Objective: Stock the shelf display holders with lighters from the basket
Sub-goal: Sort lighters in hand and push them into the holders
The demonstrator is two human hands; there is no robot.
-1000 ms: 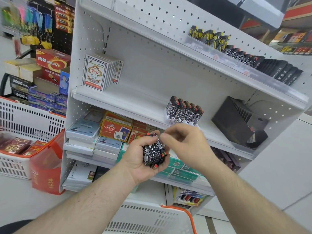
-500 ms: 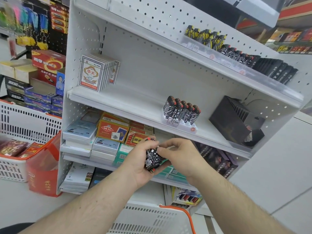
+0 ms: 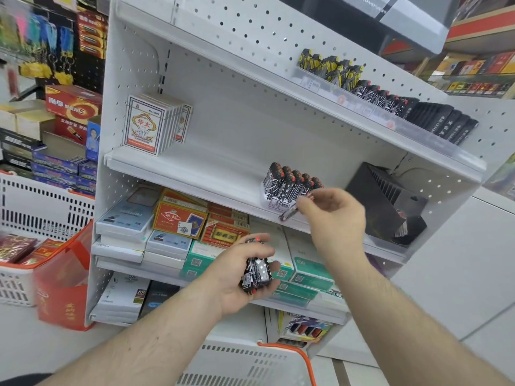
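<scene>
My left hand (image 3: 239,277) grips a bundle of black-and-white patterned lighters (image 3: 257,273) with red tops, held in front of the lower shelves. My right hand (image 3: 335,215) pinches a single lighter (image 3: 291,213) just below and right of the row of matching lighters (image 3: 289,185) standing in a holder on the middle shelf (image 3: 195,174). An empty black display holder (image 3: 381,199) sits at the right end of that shelf. The white basket (image 3: 250,363) with an orange handle is below my arms.
The top shelf carries yellow-black, patterned and plain black lighters (image 3: 390,98) behind a clear rail. Playing-card packs (image 3: 150,123) stand at the middle shelf's left. Boxed goods fill the lower shelves. A second white basket (image 3: 36,207) and a red bag (image 3: 64,277) sit to the left.
My right hand has left the bundle, taking one lighter, and risen up and right to the middle shelf's lighter row. My left hand stays low with the bundle.
</scene>
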